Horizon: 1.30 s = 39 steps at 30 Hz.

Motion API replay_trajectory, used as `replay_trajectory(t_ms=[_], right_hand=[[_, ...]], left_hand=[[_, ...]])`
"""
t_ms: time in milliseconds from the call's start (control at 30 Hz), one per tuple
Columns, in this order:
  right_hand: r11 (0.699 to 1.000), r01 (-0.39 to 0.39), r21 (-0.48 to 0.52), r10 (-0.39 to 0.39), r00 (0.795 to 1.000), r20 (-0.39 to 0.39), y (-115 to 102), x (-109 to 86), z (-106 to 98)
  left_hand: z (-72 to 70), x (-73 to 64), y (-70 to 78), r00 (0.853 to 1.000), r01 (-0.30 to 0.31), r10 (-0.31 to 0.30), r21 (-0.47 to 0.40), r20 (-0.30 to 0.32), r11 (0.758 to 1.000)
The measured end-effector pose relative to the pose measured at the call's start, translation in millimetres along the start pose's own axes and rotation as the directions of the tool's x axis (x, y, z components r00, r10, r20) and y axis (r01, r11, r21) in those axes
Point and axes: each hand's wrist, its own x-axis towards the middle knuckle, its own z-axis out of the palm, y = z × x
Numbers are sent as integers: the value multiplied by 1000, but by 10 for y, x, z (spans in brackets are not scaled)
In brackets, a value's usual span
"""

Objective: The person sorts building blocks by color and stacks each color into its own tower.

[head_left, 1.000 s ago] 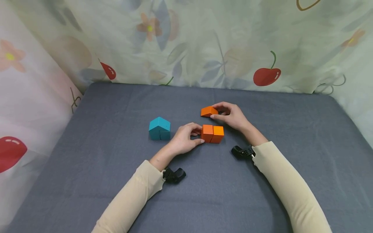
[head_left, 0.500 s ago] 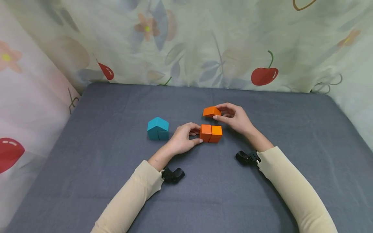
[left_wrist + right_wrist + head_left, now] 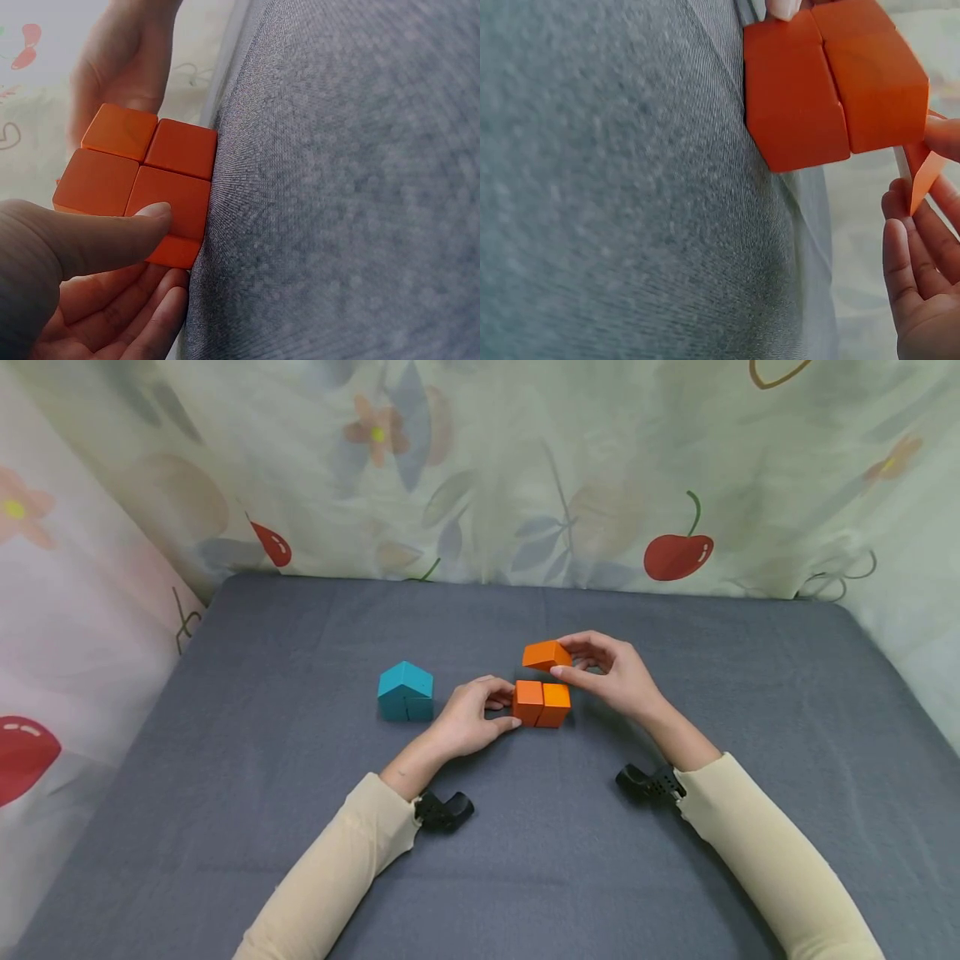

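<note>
Several orange cubes (image 3: 542, 704) stand on the grey cloth, stacked two high in two columns pushed side by side. My left hand (image 3: 472, 718) holds the stack's left end, thumb on the near face of a lower cube (image 3: 169, 199) and fingers curled behind. An orange triangular prism block (image 3: 546, 655) is pinched between thumb and fingers of my right hand (image 3: 611, 672), raised just behind the cubes. In the right wrist view the prism (image 3: 922, 180) shows partly, the rest hidden by the stack and thumb.
A teal block house (image 3: 405, 692) with a peaked roof stands left of my left hand. The grey cloth (image 3: 300, 635) covers the table, and a printed curtain (image 3: 487, 485) hangs along its far edge. A black wrist camera (image 3: 442, 810) juts from each sleeve.
My right hand has brought the prism slightly to the right and nearer the orange stack. The left hand keeps its hold on the cubes; the head view has shifted a little.
</note>
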Motion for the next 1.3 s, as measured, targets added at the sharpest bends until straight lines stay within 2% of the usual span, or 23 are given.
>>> replay_trajectory(t_ms=[300,700,1300], right_hand=[[999,38,29,-38,999,2,-83,-102,2],[996,82,41,-82,997,6,-75,-201,10],[991,129,40,-130,991,31,-129,-260,64]], left_hand=[[2,5,-8,1000,-5,4,-6,-2,1000],[5,0,-10,1000,-5,5,0,-4,1000],[8,2,-3,1000,-2,2,3,-4,1000]])
